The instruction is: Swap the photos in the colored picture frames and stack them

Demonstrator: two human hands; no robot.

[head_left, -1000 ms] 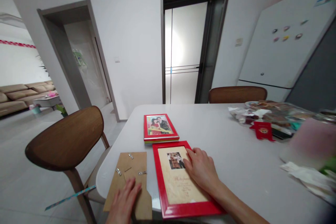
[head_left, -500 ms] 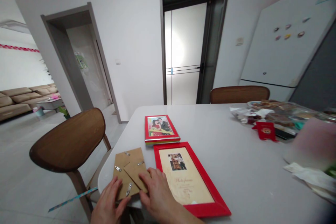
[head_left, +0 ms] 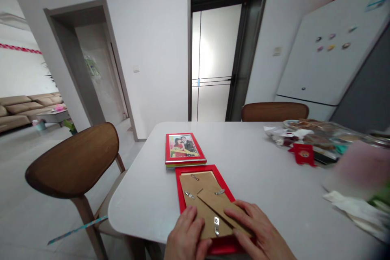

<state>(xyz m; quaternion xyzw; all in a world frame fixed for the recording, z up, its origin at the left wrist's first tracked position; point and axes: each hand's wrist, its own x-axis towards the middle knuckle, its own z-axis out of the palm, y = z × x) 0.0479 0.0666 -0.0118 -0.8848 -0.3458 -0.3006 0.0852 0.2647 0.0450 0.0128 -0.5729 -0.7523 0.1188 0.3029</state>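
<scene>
A brown picture-frame backing board (head_left: 204, 207) with several metal clips and a stand flap lies over the red picture frame (head_left: 224, 185), covering the sheet inside it. The red border shows around the board, and the board's lower edge sits just above the frame's bottom bar. My left hand (head_left: 186, 235) grips the board's lower left edge, thumb at the near side. On its right edge, by the flap, my right hand (head_left: 258, 227) has its fingers on top and the thumb near the bottom. Whether the board is seated inside the border, I cannot tell.
Beyond the red frame lies a stack of frames topped by a couple's photo (head_left: 184, 146). A wooden chair (head_left: 76, 162) stands left of the white table (head_left: 140, 195). Food packages (head_left: 319, 134), a red packet (head_left: 304, 154) and white tissue (head_left: 355, 209) lie on the right.
Both hands have carried the backing board rightward from the table's left corner onto the red frame. The sheet with the small photo is now covered.
</scene>
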